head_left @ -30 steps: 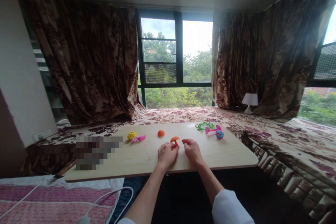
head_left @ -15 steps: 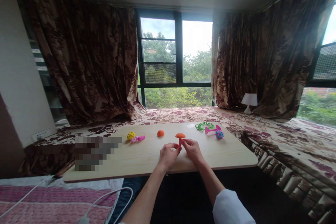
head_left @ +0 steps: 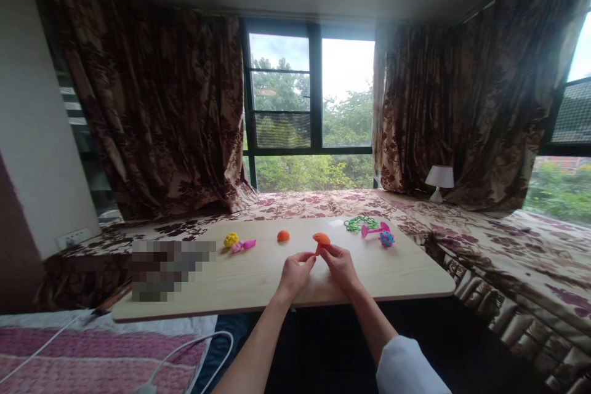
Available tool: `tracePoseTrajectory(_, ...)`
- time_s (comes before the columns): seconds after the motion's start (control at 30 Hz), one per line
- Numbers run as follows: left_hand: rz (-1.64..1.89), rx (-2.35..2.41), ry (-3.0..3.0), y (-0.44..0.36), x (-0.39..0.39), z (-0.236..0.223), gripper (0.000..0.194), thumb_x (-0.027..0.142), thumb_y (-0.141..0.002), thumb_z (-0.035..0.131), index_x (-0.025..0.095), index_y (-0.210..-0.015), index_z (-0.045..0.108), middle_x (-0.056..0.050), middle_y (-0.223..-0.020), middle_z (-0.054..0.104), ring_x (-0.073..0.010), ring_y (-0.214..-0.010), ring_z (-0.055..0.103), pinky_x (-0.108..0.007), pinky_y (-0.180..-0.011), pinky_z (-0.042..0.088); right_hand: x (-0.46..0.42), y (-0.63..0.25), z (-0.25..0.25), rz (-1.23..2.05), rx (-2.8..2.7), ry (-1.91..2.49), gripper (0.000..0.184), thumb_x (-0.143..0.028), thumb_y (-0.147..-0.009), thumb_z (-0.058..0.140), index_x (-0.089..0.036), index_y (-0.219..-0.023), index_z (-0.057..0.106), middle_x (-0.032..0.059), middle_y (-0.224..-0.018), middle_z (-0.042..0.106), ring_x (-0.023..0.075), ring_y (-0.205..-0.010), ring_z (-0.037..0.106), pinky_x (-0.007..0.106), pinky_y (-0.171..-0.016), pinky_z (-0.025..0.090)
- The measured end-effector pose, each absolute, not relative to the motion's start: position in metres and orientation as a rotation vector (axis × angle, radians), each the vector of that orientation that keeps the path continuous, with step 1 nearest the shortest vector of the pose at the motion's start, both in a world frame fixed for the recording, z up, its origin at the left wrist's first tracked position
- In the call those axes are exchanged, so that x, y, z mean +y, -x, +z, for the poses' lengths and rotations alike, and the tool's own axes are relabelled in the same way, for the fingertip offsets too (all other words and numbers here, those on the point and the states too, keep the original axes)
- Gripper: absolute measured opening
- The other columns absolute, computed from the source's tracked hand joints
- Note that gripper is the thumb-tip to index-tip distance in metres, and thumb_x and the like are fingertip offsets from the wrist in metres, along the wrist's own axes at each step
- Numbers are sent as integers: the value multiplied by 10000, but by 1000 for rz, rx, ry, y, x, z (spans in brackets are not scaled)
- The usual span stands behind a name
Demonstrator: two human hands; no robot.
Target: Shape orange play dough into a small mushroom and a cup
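Note:
An orange mushroom-shaped toy (head_left: 321, 239) stands upright between my two hands above the light wooden table (head_left: 231, 283). My right hand (head_left: 340, 266) pinches its stem from the right. The fingertips of my left hand (head_left: 293, 272) close on the stem's lower end from the left. An orange ball (head_left: 283, 236) lies just beyond, to the left. Further left rest a yellow knobbly ball (head_left: 231, 239) and a pink piece (head_left: 244, 245).
At the table's far right corner lie a green ring toy (head_left: 361, 222), a pink stemmed toy (head_left: 375, 229) and a blue-pink spiky ball (head_left: 386, 238). A white lamp (head_left: 439, 180) stands on the patterned ledge. White cables (head_left: 184, 351) cross the pink blanket at lower left.
The orange mushroom toy went from lying tilted by my left hand to being held upright, and both hands have closed on its stem.

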State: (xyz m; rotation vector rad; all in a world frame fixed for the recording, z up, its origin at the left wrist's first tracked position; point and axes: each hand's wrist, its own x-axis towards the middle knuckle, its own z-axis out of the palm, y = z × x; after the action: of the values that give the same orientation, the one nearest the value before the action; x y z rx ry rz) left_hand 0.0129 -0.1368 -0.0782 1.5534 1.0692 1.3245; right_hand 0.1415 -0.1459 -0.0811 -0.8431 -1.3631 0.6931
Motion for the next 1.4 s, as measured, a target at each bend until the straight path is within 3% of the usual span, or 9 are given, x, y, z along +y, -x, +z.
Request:
tracePoseTrajectory(0.17,1276,926,-1319,-21,-135,-81,371,414,-787,471,117,-922,647,-129,-971,665,-223,-935,595,-354,-836,444,-146,-142,-79,663,-1286,848,236,-336,-752,540,-139,-759,669,26,-721,676,166,-681,597,250,-642,454)
tracePoseTrajectory(0.4,996,326,-666,-17,-143,-82,395,398,-842,411,90,-1025,576,-132,-1003,627,-185,-882,607,-328,-822,469,-141,-141,-86,738,-1281,808,222,-317,-741,551,-129,-759,665,28,-701,672,147,-633,585,243,-617,448)
tracePoseTrajectory(1.4,934,127,-622,-13,-148,-83,463,420,-852,374,70,-1123,511,-128,-1021,596,-187,-909,582,-337,-883,436,-132,-142,-95,384,-1479,1098,193,-246,-740,531,-148,-707,694,28,-699,627,136,-645,558,234,-618,416)
